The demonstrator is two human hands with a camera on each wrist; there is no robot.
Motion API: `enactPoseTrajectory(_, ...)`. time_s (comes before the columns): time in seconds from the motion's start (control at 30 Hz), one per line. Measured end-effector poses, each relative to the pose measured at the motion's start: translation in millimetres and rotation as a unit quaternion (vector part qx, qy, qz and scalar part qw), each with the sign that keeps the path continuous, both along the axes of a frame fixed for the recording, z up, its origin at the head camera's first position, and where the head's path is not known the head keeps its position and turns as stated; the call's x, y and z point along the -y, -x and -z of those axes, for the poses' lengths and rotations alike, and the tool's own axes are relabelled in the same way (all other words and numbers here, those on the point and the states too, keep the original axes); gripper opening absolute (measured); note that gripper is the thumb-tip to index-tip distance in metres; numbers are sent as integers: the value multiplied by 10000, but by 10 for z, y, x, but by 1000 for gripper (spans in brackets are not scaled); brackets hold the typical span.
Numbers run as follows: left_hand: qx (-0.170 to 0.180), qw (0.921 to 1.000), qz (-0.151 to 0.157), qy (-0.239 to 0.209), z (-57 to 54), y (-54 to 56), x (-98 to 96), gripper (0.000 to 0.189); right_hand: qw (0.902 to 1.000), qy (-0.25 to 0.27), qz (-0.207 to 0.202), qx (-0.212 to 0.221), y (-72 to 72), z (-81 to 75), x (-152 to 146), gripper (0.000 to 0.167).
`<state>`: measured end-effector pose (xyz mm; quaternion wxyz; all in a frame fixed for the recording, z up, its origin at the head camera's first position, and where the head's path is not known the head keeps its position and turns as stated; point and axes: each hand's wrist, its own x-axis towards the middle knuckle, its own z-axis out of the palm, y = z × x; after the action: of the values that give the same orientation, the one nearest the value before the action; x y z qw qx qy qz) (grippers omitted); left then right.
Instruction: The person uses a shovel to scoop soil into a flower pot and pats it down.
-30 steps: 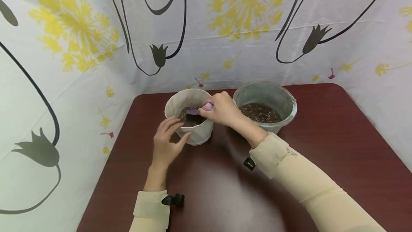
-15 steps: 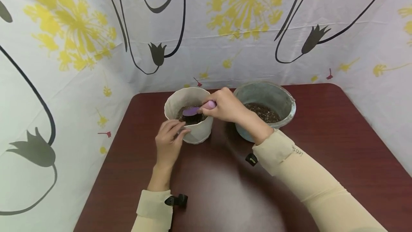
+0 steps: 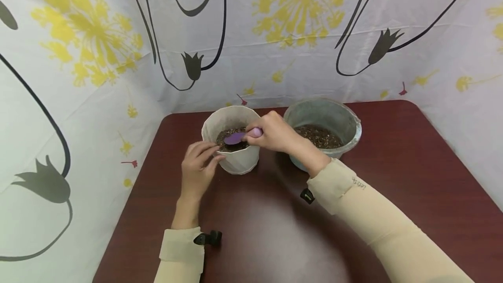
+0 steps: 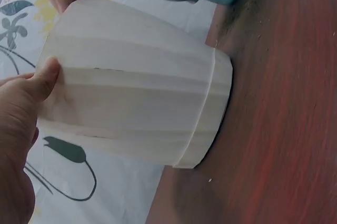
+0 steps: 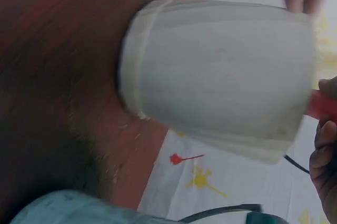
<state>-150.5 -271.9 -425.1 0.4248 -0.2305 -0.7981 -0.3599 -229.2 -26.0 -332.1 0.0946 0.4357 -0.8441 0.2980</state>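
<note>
Dark soil (image 3: 225,136) lies inside a white fluted flower pot (image 3: 240,163) at the back of the table. My left hand (image 3: 198,167) holds this pot at its near left rim, its thumb (image 4: 48,76) against the outer wall in the left wrist view. Above the pot, my right hand (image 3: 273,132) grips the pinkish handle of a small purple trowel (image 3: 234,138). The trowel's blade points left, low over the soil within the rim. To the right stands a grey-green bucket (image 3: 349,136) with more soil (image 3: 320,136) in it.
The dark red table (image 3: 393,178) bears both containers near its back edge. A white cloth with flower prints (image 3: 243,34) hangs behind and at the sides. In the right wrist view, the bucket's handle (image 5: 221,211) hangs beside it, with crumbs of soil (image 5: 113,166) on the table.
The trowel blade shifts a little over the soil, which looks more level than before. My left hand closes toward the rim, then slides slightly left; the pot and bucket stay put.
</note>
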Motion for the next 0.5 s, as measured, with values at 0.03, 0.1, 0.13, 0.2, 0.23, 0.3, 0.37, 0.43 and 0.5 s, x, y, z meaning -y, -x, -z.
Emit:
enactPoseTrajectory(0.03, -37, 10000, -36, 11, 6, -3, -15, 30, 10000, 60, -16, 50, -1, -32, -11, 10)
enactPoseTrajectory(0.1, -115, 9999, -93, -14, 19, -12, -64, 29, 9997, 213, 34, 134, -3, -129, -39, 8)
enactPoseTrajectory(0.13, -151, 9998, -145, -27, 24, -18, -95, 28, 9993, 306, 65, 179, -2, -182, -49, 7)
enactPoseTrajectory(0.2, -199, 9995, -254, -59, 34, -29, -165, 27, 9990, 397, 139, 160, 1, -283, -55, 6)
enactPoseTrajectory(0.23, -210, 9993, -308, -70, 38, -32, -203, 27, 9989, 388, 194, 165, 4, -318, -51, 7)
enactPoseTrajectory(0.3, -222, 9989, -403, -75, 44, -36, -282, 27, 9990, 259, 302, 214, 2, -352, -40, 15)
enactPoseTrajectory(0.37, -255, 9985, -480, -33, 38, -35, -359, 26, 9989, 151, 397, 221, -8, -355, -16, 23)
enactPoseTrajectory(0.43, -303, 9982, -512, -27, 33, -30, -433, 26, 9986, 177, 467, 192, -23, -328, 5, 30)
enactPoseTrajectory(0.5, -347, 9980, -533, 30, 33, -23, -486, 25, 9984, 282, 490, 52, -29, -290, 28, 31)
